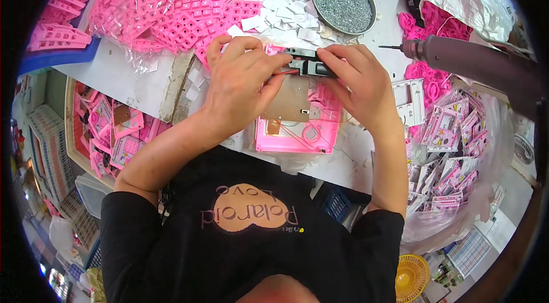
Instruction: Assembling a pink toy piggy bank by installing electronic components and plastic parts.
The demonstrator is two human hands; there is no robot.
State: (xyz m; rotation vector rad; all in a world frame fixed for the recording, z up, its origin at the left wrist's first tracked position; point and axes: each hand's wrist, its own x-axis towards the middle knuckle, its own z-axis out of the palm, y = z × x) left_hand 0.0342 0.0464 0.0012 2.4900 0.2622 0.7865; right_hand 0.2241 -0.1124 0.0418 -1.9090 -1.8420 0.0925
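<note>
Both my hands meet over an open pink plastic housing (274, 141) on the table. Between them is a black plastic part (309, 64), seemingly at the housing's far edge. My right hand (363, 82) is closed on its right end, thumb and fingers pressed against it. At the left end, my left hand (240, 77) has thumb and index finger pinched together on the part, with a reddish wire showing beside the fingertips. Inside the housing lie a brown board (289, 103) and thin wires; my fingers hide some of its far side.
Pink keypad pieces (200, 17) and white paper slips (280, 17) pile up beyond my hands. A round tin of small screws (343, 4) stands at the far right. An electric screwdriver (452, 57) juts in from the right, above a bag of printed pink-and-white cases (446, 154).
</note>
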